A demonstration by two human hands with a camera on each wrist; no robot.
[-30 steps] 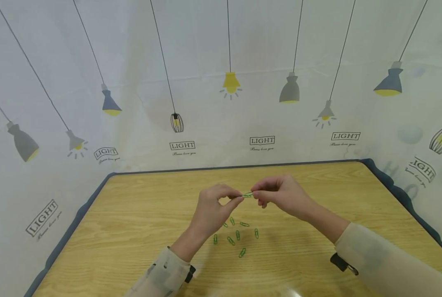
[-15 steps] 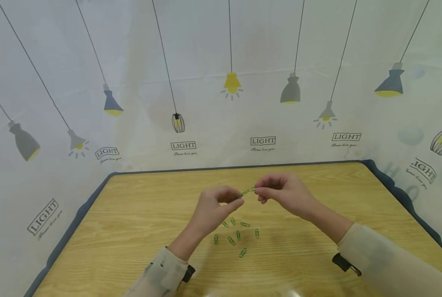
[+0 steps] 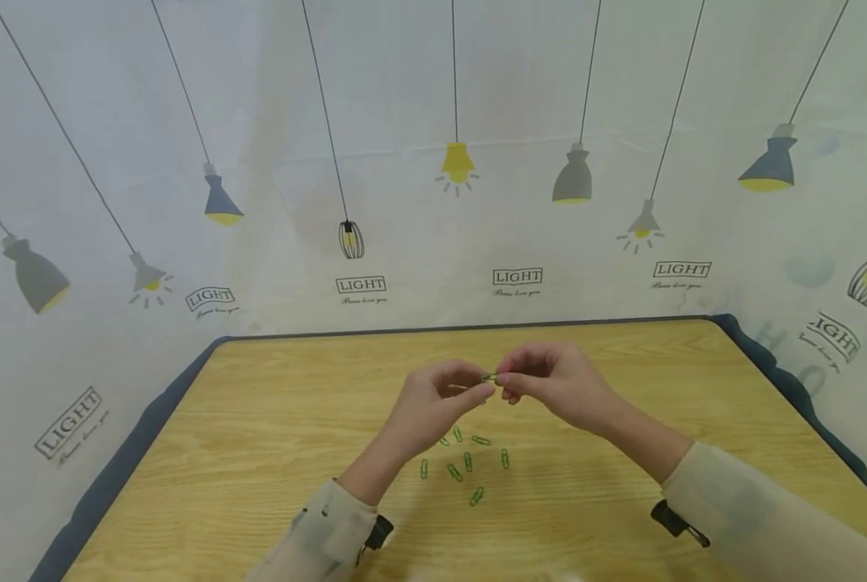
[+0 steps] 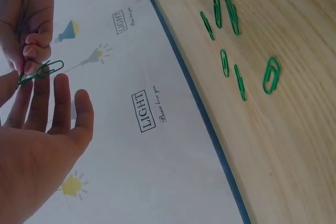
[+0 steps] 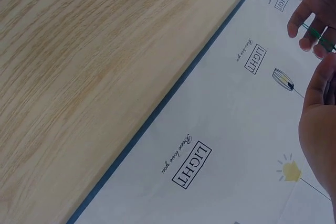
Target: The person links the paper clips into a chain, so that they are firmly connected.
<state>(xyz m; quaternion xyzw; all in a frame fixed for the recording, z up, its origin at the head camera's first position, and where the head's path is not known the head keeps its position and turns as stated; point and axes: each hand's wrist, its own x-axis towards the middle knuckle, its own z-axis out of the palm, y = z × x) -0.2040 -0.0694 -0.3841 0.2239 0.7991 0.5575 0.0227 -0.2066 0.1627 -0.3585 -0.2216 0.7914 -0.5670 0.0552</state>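
Over the middle of the table, both hands meet at small green paper clips (image 4: pixel 54 67). In the left wrist view two clips overlap, and they appear linked. My left hand (image 3: pixel 433 406) pinches a clip between thumb and fingers, with the other fingers spread behind it. From the opposite side my right hand (image 3: pixel 566 390) pinches at the same clips with thumb and index finger. Its fingertips partly hide them. The right wrist view catches only a strip of green clip (image 5: pixel 315 33) between the hands.
Several loose green paper clips (image 3: pixel 467 461) lie scattered on the wooden table (image 3: pixel 273 453), nearer than the hands. A white sheet (image 3: pixel 404 242) printed with lamps rises behind and beside the table. Dark blue trim (image 3: pixel 404 330) runs along the table's edge.
The hands drew slightly apart half a second ago, showing two green clips in a line. Now the left hand has moved right, closer to the right hand. The loose clips stay put.
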